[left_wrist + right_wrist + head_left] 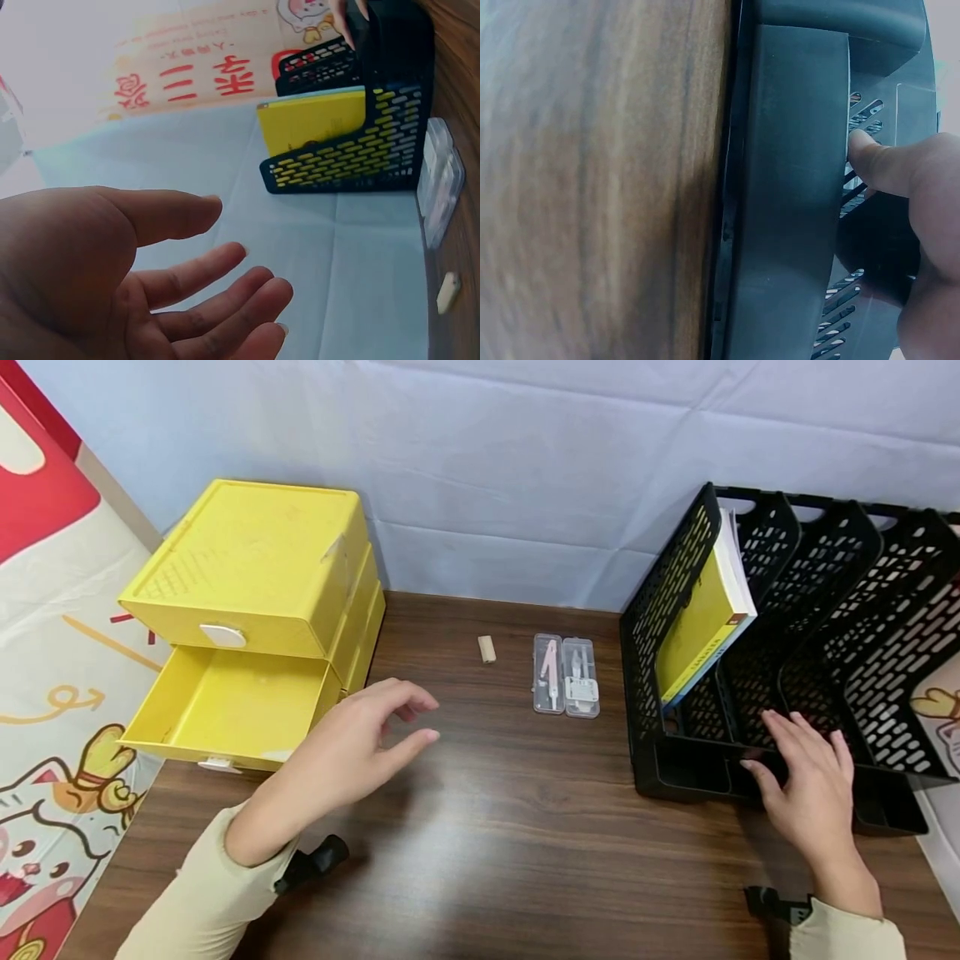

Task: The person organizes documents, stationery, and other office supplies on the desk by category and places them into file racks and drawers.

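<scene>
My left hand [367, 735] hovers over the table beside the pulled-out drawer [225, 693] of a yellow drawer unit [247, 552]. Its fingers are loosely bent and hold nothing, with a gap between thumb and fingertips in the left wrist view. At the right, my right hand [810, 777] is over the front trays of a black file organizer [675, 768], fingers spread. In the right wrist view, its thumb [877, 165] is right at the inner edge of the front tray wall [795, 187]. A yellow book [701, 627] stands in the organizer's leftmost slot.
Between the two units lie a small beige eraser [487, 649] and an opened clear case [566, 675] with a pink compass in it. A pale cloth [525, 485] hangs behind the table [510, 827]. The drawer juts out toward the front left.
</scene>
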Motion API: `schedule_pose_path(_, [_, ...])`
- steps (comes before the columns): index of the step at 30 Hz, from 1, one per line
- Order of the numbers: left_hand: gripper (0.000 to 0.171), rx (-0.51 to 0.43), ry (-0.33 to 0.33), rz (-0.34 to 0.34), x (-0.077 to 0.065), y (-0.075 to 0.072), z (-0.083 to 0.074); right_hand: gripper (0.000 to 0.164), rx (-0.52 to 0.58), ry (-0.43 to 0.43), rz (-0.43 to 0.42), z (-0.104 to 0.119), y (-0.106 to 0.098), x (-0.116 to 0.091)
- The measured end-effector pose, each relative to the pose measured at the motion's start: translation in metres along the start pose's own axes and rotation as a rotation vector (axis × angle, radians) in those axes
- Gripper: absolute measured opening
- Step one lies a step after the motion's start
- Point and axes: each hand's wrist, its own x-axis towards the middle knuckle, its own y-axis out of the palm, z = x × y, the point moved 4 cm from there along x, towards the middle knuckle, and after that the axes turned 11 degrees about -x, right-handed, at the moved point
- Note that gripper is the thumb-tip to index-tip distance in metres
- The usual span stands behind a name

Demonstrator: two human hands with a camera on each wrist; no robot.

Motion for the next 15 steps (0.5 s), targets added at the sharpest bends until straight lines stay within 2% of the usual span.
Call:
schedule_pose_path(7, [0.023,-0.041,0.002,0.015,0.021,0.021,0.004,0.069,-0.002,-0.001,-0.002,-0.001,0.000,0.000])
schedule_pose_path(11, [0.025,-0.067,-0.033,-0.001,0.035,0.029,0.014,0.068,0.001,-0.001,-0.001,-0.001,0.000,0.000])
schedule_pose_path(15, [0.027,-0.119,-0.094,-0.028,0.051,0.036,0.030,0.067,-0.002,-0.001,-0.001,-0.001,0.000,0.000])
